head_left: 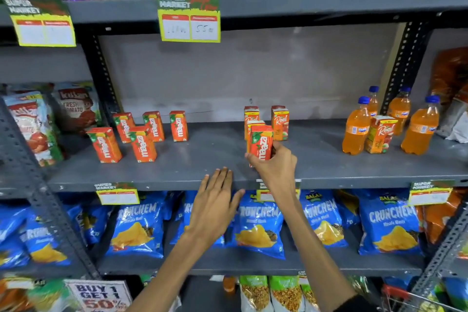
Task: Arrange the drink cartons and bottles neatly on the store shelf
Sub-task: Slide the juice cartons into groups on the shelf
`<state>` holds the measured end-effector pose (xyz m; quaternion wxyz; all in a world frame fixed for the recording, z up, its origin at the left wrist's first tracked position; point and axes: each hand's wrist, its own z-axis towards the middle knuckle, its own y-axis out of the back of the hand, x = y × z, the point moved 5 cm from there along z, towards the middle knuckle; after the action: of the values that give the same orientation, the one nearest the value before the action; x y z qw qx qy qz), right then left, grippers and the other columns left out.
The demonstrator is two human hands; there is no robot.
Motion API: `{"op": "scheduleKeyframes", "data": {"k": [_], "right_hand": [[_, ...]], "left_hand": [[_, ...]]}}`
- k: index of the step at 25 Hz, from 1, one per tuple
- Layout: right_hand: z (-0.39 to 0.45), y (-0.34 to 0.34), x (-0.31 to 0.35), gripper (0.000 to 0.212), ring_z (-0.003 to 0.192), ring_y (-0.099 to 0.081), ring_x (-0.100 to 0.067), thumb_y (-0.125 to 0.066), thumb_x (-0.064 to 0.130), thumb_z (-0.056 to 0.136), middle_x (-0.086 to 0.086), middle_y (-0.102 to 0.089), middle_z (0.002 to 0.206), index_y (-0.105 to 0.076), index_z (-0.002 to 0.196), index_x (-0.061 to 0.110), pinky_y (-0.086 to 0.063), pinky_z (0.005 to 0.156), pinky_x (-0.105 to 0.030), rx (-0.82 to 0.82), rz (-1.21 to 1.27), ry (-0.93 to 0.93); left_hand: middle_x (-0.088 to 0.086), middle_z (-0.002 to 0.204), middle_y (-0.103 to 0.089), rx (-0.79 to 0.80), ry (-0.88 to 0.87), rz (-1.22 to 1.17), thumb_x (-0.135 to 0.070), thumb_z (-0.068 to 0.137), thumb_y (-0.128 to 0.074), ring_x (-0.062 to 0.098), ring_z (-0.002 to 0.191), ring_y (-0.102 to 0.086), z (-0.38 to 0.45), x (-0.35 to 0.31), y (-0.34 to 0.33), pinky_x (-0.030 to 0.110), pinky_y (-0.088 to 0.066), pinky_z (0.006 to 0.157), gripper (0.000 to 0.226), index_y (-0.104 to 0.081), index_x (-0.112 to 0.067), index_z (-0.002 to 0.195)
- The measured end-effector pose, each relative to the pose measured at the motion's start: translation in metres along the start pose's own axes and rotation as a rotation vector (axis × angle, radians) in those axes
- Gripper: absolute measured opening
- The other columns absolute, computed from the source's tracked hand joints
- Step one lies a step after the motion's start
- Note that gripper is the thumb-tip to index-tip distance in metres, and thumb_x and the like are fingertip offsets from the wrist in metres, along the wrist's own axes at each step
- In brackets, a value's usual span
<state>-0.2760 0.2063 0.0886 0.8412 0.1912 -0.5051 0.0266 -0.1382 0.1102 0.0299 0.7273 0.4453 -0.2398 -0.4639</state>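
Observation:
My right hand (274, 167) grips an orange Maaza carton (260, 143) at the middle of the grey shelf (202, 159), just in front of three Real cartons (279, 123). My left hand (215, 200) hovers open at the shelf's front edge, holding nothing. Several more Maaza cartons (143, 144) stand loosely spaced on the left of the shelf. On the right stand several orange drink bottles (355, 128) with blue caps, and another Real carton (379, 135) sits among them.
Ketchup pouches (35, 129) fill the neighbouring bay on the left. Blue chip bags (258, 225) line the shelf below. Price tags (188, 18) hang from the shelf above. A perforated metal upright (402, 68) stands behind the bottles, and orange packets (450, 78) lie beyond it.

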Motion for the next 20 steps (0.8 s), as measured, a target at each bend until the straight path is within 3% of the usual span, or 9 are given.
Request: {"op": "scheduleKeyframes", "data": {"k": [3, 5, 9, 13, 15, 17, 20], "right_hand": [[-0.013, -0.049, 0.026, 0.036, 0.071, -0.071, -0.013, -0.088, 0.037, 0.067, 0.001, -0.074, 0.080, -0.067, 0.091, 0.021, -0.058, 0.070, -0.022, 0.077, 0.033, 0.013], [-0.020, -0.089, 0.048, 0.037, 0.075, -0.072, -0.017, -0.089, 0.039, 0.064, -0.003, -0.076, 0.083, -0.066, 0.087, 0.021, -0.061, 0.075, -0.035, 0.106, 0.056, 0.020], [-0.025, -0.154, 0.086, 0.030, 0.077, -0.072, -0.018, -0.090, 0.031, 0.064, -0.007, -0.078, 0.085, -0.061, 0.073, 0.026, -0.058, 0.080, -0.037, 0.147, 0.066, 0.049], [-0.020, -0.200, 0.085, 0.037, 0.084, -0.072, -0.025, -0.090, 0.032, 0.064, -0.010, -0.077, 0.086, -0.072, 0.084, 0.008, -0.055, 0.087, -0.046, 0.211, 0.027, 0.004], [-0.018, -0.210, 0.077, 0.045, 0.088, -0.072, -0.026, -0.091, 0.035, 0.062, -0.009, -0.077, 0.089, -0.072, 0.091, 0.008, -0.055, 0.090, -0.048, 0.216, -0.007, -0.022], [-0.017, -0.217, 0.074, 0.050, 0.089, -0.072, -0.024, -0.091, 0.037, 0.062, -0.009, -0.077, 0.094, -0.070, 0.097, 0.008, -0.055, 0.091, -0.043, 0.203, -0.021, -0.023], [-0.017, -0.220, 0.075, 0.058, 0.087, -0.068, -0.016, -0.092, 0.030, 0.065, -0.010, -0.075, 0.106, -0.065, 0.111, 0.005, -0.052, 0.077, -0.021, 0.203, -0.006, -0.049]], "left_hand": [[0.012, 0.141, -0.060, -0.015, 0.034, 0.017, -0.050, 0.098, -0.028, 0.026, 0.134, -0.052, -0.016, 0.044, 0.013, 0.046, -0.039, 0.113, 0.066, -0.057, -0.004, 0.136], [0.012, 0.139, -0.062, -0.024, 0.059, 0.024, -0.048, 0.099, -0.030, 0.026, 0.132, -0.054, -0.026, 0.080, 0.022, 0.046, -0.042, 0.111, 0.063, -0.059, -0.004, 0.135], [0.014, 0.139, -0.061, -0.033, 0.082, 0.022, -0.046, 0.098, -0.029, 0.028, 0.132, -0.054, -0.033, 0.136, 0.034, 0.046, -0.043, 0.110, 0.063, -0.058, -0.003, 0.135], [0.014, 0.137, -0.063, -0.038, 0.039, 0.034, -0.044, 0.098, -0.031, 0.027, 0.130, -0.056, -0.035, 0.152, 0.034, 0.045, -0.045, 0.108, 0.061, -0.059, -0.003, 0.133], [0.014, 0.135, -0.064, -0.051, 0.023, 0.024, -0.044, 0.098, -0.033, 0.028, 0.129, -0.056, -0.037, 0.152, 0.032, 0.045, -0.045, 0.108, 0.061, -0.059, -0.001, 0.132], [0.014, 0.134, -0.064, -0.071, 0.016, 0.028, -0.043, 0.098, -0.033, 0.028, 0.128, -0.057, -0.035, 0.156, 0.032, 0.044, -0.045, 0.108, 0.060, -0.060, -0.001, 0.131], [0.015, 0.136, -0.063, -0.080, 0.019, 0.019, -0.042, 0.100, -0.032, 0.028, 0.130, -0.055, -0.036, 0.157, 0.030, 0.045, -0.043, 0.110, 0.059, -0.058, -0.001, 0.133]]}}
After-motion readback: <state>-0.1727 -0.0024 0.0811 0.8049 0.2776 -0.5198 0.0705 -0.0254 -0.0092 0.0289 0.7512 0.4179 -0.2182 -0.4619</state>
